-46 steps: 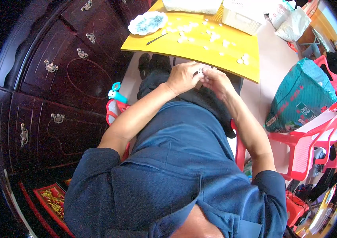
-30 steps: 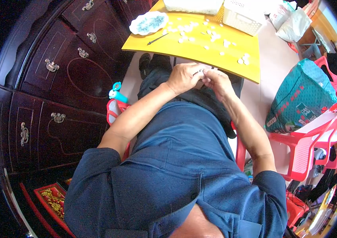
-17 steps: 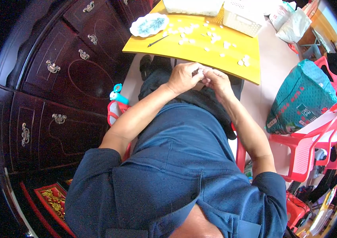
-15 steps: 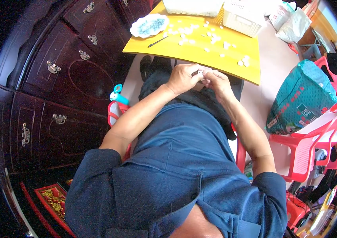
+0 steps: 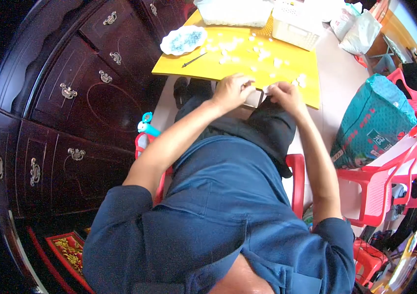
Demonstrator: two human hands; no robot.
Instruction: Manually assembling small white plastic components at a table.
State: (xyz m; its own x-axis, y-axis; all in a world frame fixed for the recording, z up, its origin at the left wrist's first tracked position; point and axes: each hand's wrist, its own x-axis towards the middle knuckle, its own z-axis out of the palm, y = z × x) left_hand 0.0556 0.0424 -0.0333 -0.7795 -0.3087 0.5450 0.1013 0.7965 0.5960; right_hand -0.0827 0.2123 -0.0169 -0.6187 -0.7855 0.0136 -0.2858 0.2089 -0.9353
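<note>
Both hands are over my lap at the near edge of the yellow table (image 5: 169, 66). My left hand (image 5: 233, 93) is curled, its thumb and fingertips close together; whatever they hold, if anything, is too small to make out. To its right, my right hand (image 5: 288, 97) pinches a small white piece (image 5: 267, 90) between thumb and fingers. Several small white pieces (image 5: 229, 46) lie scattered over the tabletop beyond. Left of them are a dark slim pointed tool (image 5: 193, 60) and a scalloped white-and-blue dish (image 5: 184, 40).
A white tub (image 5: 235, 13) and a white perforated basket (image 5: 296, 27) stand at the table's far side. Dark wooden cabinets (image 5: 71, 117) line the left. A large teal bag (image 5: 372, 122) rests on red-pink chairs (image 5: 372, 196) at right. A turquoise bottle (image 5: 148, 128) stands beside my seat.
My hands, close together before, have moved apart, the right one going rightward with the small white piece. The view has shifted slightly.
</note>
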